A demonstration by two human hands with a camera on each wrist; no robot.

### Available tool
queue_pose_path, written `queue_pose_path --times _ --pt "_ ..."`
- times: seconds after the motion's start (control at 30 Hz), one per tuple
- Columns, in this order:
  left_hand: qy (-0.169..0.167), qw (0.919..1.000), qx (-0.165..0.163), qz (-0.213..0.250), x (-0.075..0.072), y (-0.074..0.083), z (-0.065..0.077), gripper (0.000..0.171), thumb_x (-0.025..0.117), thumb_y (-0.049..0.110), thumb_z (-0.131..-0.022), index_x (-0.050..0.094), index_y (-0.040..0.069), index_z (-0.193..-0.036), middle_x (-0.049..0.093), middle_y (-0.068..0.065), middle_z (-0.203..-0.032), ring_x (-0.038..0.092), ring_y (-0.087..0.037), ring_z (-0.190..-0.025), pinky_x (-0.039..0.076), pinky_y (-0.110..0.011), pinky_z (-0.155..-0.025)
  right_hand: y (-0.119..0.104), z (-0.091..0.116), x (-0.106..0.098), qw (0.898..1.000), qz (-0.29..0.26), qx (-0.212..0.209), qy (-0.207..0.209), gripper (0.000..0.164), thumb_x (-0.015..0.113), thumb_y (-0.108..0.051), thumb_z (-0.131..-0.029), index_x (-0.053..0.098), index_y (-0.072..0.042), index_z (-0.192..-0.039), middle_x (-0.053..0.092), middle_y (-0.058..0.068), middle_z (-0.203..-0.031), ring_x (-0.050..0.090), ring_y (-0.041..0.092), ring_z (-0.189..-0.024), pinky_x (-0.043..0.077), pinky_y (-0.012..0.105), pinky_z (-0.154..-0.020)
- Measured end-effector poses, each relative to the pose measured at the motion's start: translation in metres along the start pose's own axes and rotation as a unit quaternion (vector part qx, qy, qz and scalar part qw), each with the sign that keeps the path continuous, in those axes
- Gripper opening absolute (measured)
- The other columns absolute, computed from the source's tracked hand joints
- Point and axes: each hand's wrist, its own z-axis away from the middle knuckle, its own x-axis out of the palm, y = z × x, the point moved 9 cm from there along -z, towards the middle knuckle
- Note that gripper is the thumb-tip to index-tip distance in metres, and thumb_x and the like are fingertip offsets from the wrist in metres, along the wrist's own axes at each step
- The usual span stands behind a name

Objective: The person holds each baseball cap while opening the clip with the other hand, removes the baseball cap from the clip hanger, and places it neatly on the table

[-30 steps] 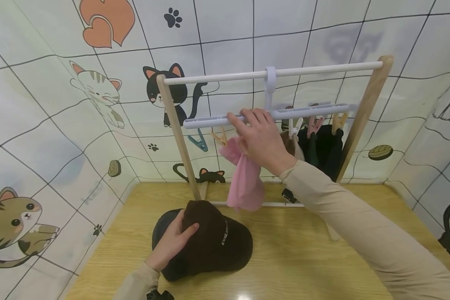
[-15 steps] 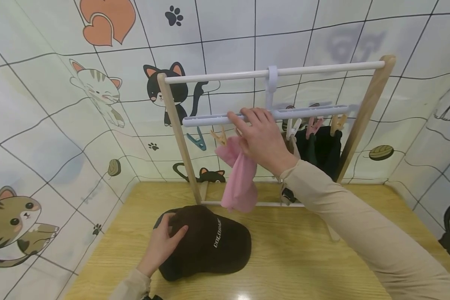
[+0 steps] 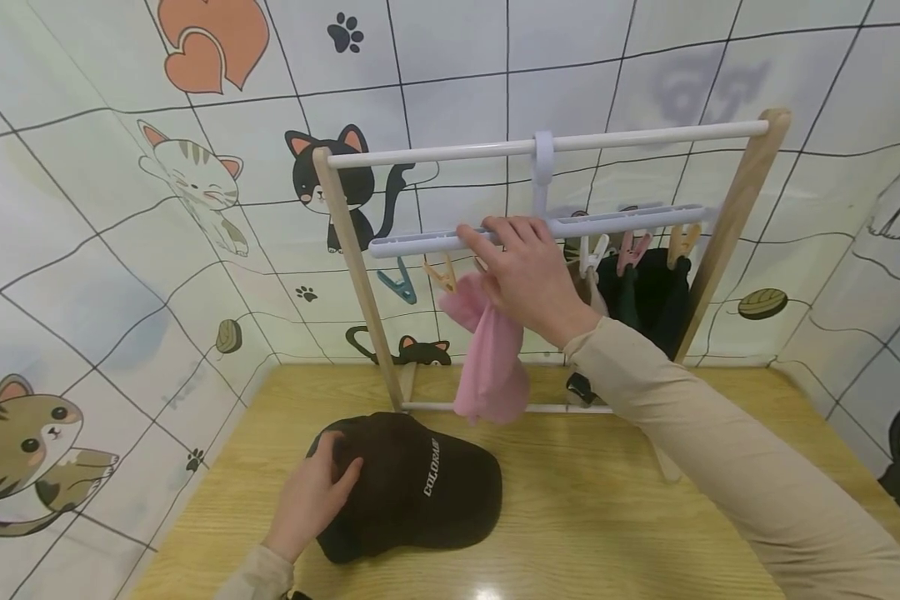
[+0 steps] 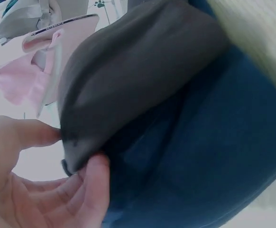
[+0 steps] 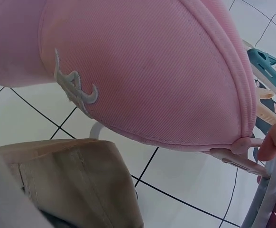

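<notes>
My left hand [image 3: 305,502] pinches the crown of a dark brown baseball cap [image 3: 397,487] lying on the table, its white lettering turned to the right. The left wrist view shows a navy cap [image 4: 209,137] beneath and against the brown one. My right hand [image 3: 528,273] grips the lilac clip hanger [image 3: 622,222], fingers over its bar near the middle. Below that hand hangs a pink cap [image 3: 491,367], held by a pink clip [image 5: 237,159] in the right wrist view. The right palm is hidden in the head view.
A wooden rack with a white top rail [image 3: 645,139] bears the hanger. Right of my hand hang a beige cap [image 5: 81,183] and dark caps [image 3: 652,292] on clips. A teal clip [image 3: 398,282] and a yellow clip [image 3: 441,273] hang at the left. The wooden table [image 3: 592,517] spreads below.
My left hand has moved left and toward me along the brown cap, which has turned slightly so its lettering shows more fully. The right hand stays on the hanger, which sways a little.
</notes>
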Motion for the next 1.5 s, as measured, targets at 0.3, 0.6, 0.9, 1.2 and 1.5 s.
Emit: queue_pose_path --times 0.3,0.6,0.9,1.2,1.5 --pt "0.073 0.9955 0.05 -0.035 -0.021 0.016 -0.02 0.036 0.066 0.02 -0.079 0.052 0.0 -0.106 0.055 -0.01 -0.082 0.052 -0.017 -0.058 0.041 -0.033 -0.048 0.0 -0.001 -0.001 1.0 -0.003 0.001 0.009 0.05 0.06 -0.012 -0.078 0.047 -0.019 -0.127 0.051 0.012 -0.114 0.044 0.03 -0.103 0.031 0.043 -0.088" --pt "0.093 0.9891 0.099 -0.057 -0.019 0.058 -0.038 0.029 0.064 0.025 -0.079 0.059 0.005 -0.1 0.056 -0.009 -0.091 0.054 -0.02 -0.062 0.042 -0.033 -0.05 0.0 0.001 0.001 1.0 0.007 -0.001 0.003 0.051 0.06 -0.013 -0.079 0.046 -0.02 -0.128 0.05 0.012 -0.115 0.043 0.03 -0.104 0.031 0.043 -0.088" --pt "0.077 0.9869 0.141 -0.009 -0.001 0.1 -0.057 0.031 0.065 0.028 -0.079 0.059 0.005 -0.099 0.053 -0.007 -0.095 0.054 -0.018 -0.067 0.044 -0.032 -0.054 -0.001 0.002 0.004 1.0 0.02 0.003 -0.008 0.053 0.063 -0.017 -0.08 0.044 -0.02 -0.129 0.048 0.012 -0.116 0.042 0.03 -0.106 0.03 0.043 -0.09" --pt "0.011 0.9887 0.138 0.057 0.023 0.13 -0.088 0.053 0.057 0.04 -0.083 0.048 0.001 -0.118 0.053 -0.012 -0.109 0.058 -0.022 -0.08 0.048 -0.037 -0.068 -0.001 0.005 0.006 0.999 0.037 0.007 -0.014 0.05 0.059 -0.02 -0.083 0.043 -0.018 -0.13 0.046 0.014 -0.117 0.04 0.031 -0.108 0.029 0.043 -0.09" --pt "-0.022 0.9802 0.128 0.149 0.036 0.153 -0.12 0.057 0.063 0.036 -0.081 0.04 0.008 -0.125 0.058 -0.007 -0.106 0.058 -0.016 -0.086 0.048 -0.031 -0.068 -0.002 0.004 0.005 0.999 0.036 0.004 0.002 0.048 0.058 -0.02 -0.083 0.044 -0.016 -0.129 0.047 0.015 -0.117 0.04 0.031 -0.108 0.029 0.044 -0.089"
